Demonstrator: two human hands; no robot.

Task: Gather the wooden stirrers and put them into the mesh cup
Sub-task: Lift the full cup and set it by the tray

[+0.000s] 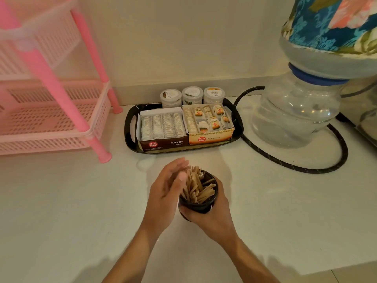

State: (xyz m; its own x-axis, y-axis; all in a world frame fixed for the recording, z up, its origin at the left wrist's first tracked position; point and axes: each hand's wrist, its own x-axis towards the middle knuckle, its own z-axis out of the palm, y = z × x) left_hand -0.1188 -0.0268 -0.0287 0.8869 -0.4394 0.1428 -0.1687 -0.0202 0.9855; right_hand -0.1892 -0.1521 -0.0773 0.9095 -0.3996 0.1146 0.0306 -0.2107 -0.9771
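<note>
Pale wooden stirrers [199, 188], black mesh cup [201, 208], glossy black plastic tray [130, 127], smooth countertop [81, 201].

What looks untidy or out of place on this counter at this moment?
Only small things. The wooden stirrers stand crossed and splayed in the mesh cup, not yet neat. In the ginger tea box on the black tray, the sachets lie jumbled, unlike the neat Assam tea box. Nothing looks spilled.

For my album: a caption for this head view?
Right hand grips mesh cup; left hand steadies wooden stirrers inside.
</note>
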